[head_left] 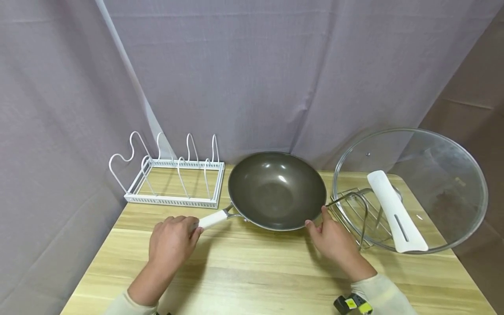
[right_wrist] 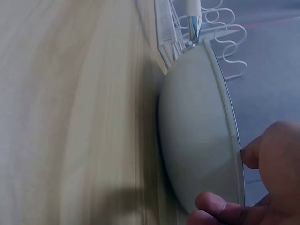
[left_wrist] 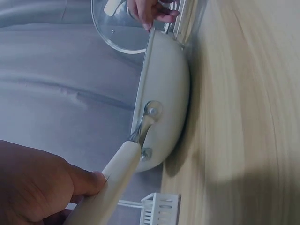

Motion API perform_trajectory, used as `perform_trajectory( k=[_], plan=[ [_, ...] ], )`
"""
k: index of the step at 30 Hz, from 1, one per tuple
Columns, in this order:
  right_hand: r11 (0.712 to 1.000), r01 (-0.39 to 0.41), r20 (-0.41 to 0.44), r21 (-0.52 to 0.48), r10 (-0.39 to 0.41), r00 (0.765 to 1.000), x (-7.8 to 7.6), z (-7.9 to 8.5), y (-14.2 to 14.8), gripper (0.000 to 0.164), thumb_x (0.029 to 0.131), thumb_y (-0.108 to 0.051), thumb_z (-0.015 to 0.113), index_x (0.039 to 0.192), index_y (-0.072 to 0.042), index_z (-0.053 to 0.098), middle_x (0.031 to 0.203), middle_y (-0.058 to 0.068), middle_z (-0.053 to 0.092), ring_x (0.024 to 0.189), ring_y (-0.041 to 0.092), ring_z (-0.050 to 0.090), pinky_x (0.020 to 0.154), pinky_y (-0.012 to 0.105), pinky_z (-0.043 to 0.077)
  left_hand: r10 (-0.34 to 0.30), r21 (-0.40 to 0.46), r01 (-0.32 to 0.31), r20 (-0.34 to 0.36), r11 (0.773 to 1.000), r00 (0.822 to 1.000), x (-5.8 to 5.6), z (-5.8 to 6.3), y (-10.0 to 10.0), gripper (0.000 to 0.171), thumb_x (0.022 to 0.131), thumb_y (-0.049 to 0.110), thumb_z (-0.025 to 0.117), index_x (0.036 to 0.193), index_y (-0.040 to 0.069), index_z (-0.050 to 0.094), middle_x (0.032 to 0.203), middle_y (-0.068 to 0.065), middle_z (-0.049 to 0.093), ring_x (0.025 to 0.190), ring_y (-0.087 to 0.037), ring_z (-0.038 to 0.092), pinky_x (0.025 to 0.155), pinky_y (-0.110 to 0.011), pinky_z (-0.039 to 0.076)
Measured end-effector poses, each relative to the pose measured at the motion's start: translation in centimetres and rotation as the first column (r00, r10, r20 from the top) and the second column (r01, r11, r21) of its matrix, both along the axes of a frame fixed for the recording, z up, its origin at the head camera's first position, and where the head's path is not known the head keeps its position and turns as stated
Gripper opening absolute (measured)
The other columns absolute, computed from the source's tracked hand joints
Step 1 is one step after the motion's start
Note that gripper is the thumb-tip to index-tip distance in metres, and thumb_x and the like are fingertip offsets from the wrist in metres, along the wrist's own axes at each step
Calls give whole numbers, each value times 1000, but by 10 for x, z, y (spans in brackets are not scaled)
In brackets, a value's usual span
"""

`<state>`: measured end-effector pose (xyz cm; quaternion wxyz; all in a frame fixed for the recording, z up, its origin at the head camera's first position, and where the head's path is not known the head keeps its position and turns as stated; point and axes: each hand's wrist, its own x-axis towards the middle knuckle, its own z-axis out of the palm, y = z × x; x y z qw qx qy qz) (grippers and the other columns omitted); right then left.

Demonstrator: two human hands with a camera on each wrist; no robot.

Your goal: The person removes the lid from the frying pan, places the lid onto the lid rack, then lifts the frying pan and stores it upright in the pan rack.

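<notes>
Wok (head_left: 273, 188) near the tabletop's (head_left: 252, 280) back edge, between the white rack (head_left: 171, 201) toward the back left corner and the glass lid (head_left: 397, 214) toward the right edge! Left hand (head_left: 173, 238) has its fingers curled round the handle (head_left: 214, 219); right hand (head_left: 334, 238) pinches the near-right rim (head_left: 291, 229). Danger? A rightward swing could jolt that wire stand (head_left: 367, 214) and topple the lid; a slack right pinch might let the wok tip.

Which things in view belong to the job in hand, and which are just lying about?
In the job:
pan, held by left grip and right grip

Not held, so probably just lying about:
white rack
lid
wire stand
</notes>
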<state>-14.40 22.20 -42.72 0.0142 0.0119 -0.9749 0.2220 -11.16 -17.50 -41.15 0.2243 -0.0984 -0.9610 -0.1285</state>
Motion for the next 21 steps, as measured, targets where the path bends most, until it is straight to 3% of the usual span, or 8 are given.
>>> perform_trajectory(
  k=[6,10,14,18,21],
  plan=[
    [999,-9,9,-32,9,1000,-10,-1,4,80,106,-41,48,153,16,21,64,-1,57,49,17,49,42,35,39,-20,-2,20,-26,1000,999,6,1,6,19,80,25,89,89,15,76,74,3,68,58,-20,55,51,-36,43],
    [1000,-11,35,-29,12,999,-15,-1,8,78,107,-38,46,155,15,16,80,6,68,61,21,60,50,39,47,-33,-12,33,-7,999,999,8,2,9,21,80,27,89,92,15,77,75,3,69,59,-20,57,51,-36,45],
    [999,-8,21,-44,9,1000,-11,-2,9,77,107,-38,48,154,15,19,76,5,66,60,21,58,50,39,46,-30,10,29,101,1000,994,9,5,7,22,86,33,83,99,16,78,84,1,72,68,-24,66,56,-41,50],
    [999,-12,-61,-52,9,998,1,-1,4,69,105,-36,53,150,12,34,63,-4,55,49,15,47,42,34,38,-8,72,-9,232,997,973,10,13,-1,25,94,35,74,110,15,77,97,-1,75,82,-27,71,65,-47,54],
    [999,-29,-120,-32,25,992,9,0,-1,62,103,-36,57,146,7,45,74,-2,63,54,17,52,43,35,40,0,100,-32,304,995,953,9,19,-6,21,96,32,70,109,17,77,95,2,75,77,-22,69,60,-44,52]
  ],
)
